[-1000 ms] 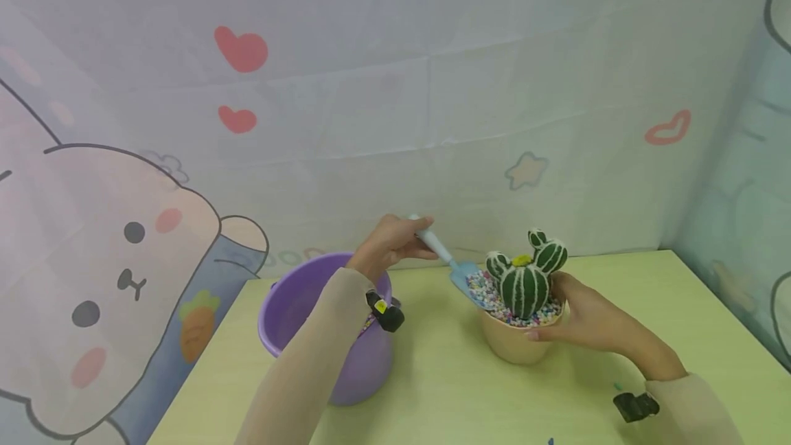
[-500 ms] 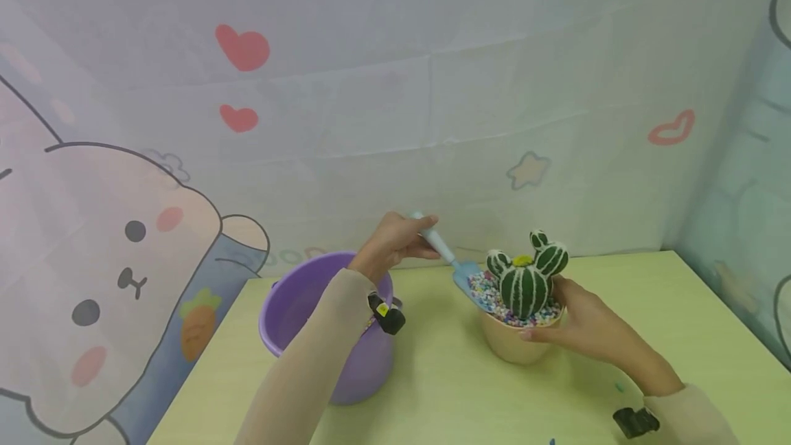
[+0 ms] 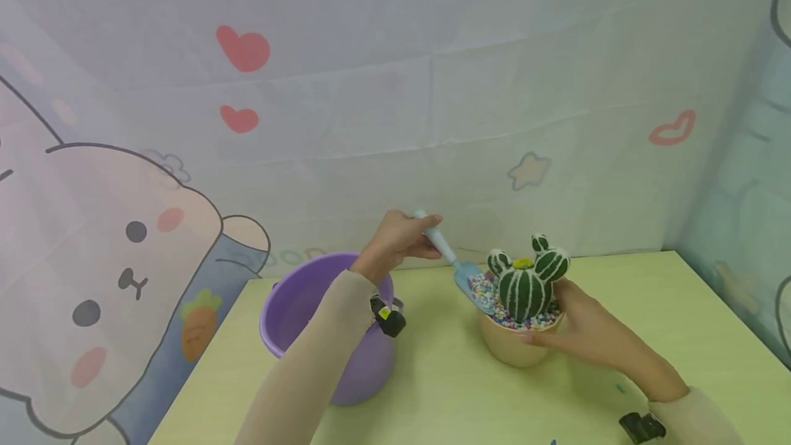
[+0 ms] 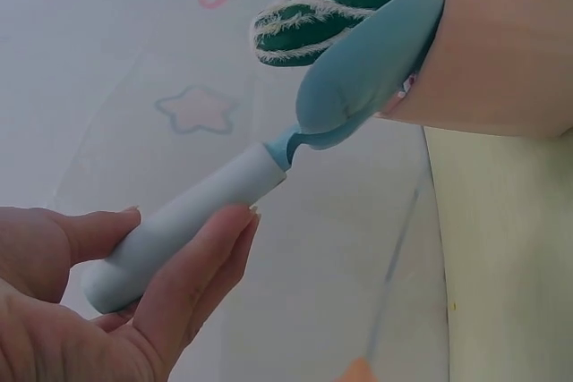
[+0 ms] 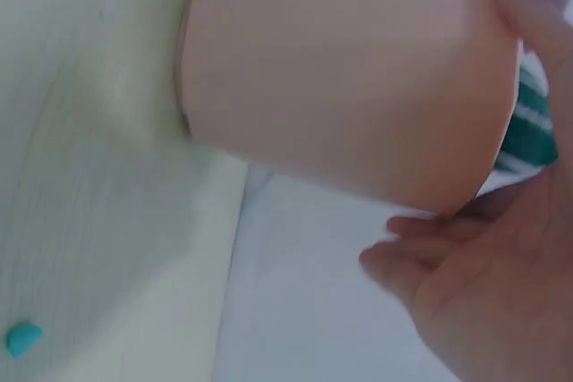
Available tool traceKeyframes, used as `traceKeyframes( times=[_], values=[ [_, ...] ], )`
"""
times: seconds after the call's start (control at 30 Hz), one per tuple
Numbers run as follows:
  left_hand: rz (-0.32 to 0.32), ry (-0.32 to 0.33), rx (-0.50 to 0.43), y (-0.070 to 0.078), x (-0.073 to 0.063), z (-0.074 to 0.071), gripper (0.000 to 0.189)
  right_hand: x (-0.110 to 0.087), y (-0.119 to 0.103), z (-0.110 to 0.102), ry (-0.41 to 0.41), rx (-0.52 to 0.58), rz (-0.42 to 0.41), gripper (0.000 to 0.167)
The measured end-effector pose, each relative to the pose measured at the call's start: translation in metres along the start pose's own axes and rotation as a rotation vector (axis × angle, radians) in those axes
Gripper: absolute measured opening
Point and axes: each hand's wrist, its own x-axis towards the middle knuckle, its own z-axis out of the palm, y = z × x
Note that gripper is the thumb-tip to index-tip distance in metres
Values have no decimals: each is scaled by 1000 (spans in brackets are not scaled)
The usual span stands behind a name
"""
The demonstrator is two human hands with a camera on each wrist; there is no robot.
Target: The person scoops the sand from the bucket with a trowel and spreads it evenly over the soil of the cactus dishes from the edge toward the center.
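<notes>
My left hand (image 3: pixel 398 235) holds a small light-blue toy shovel (image 4: pixel 367 69) by its pale handle, thumb on one side and fingers on the other. The shovel slopes down to the right, its blade tip over the pot's left rim. Colored pebbles (image 3: pixel 482 288) lie on the blade and around the cactus (image 3: pixel 525 292), which is green with white fuzzy ribs and a yellow flower. The peach pot (image 3: pixel 516 345) stands on the table. My right hand (image 3: pixel 593 332) grips its right rim, thumb on the near side; fingers behind the pot are partly hidden in the head view.
A large purple bucket (image 3: pixel 364 373) stands on the left, under my left forearm. On the yellow-green table (image 3: pixel 445 390) lies a small teal piece (image 5: pixel 23 338) near my right wrist. A printed cloth backdrop (image 3: pixel 371 108) hangs right behind the table.
My left hand and the shovel have shifted slightly right. My right hand on the pot has moved a little, and the cactus pot sits a touch lower in view.
</notes>
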Motion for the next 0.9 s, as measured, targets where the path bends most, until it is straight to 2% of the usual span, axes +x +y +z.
traceKeyframes(
  times=[0.23,0.53,0.9],
  values=[
    [15,2,41,2,-2,2,34,0,8,-4,-32,-32,12,87],
    [34,8,63,3,-5,3,33,-2,1,5,22,-45,38,89],
    [48,27,84,4,-7,3,34,-3,-12,14,79,-89,126,96]
  ],
)
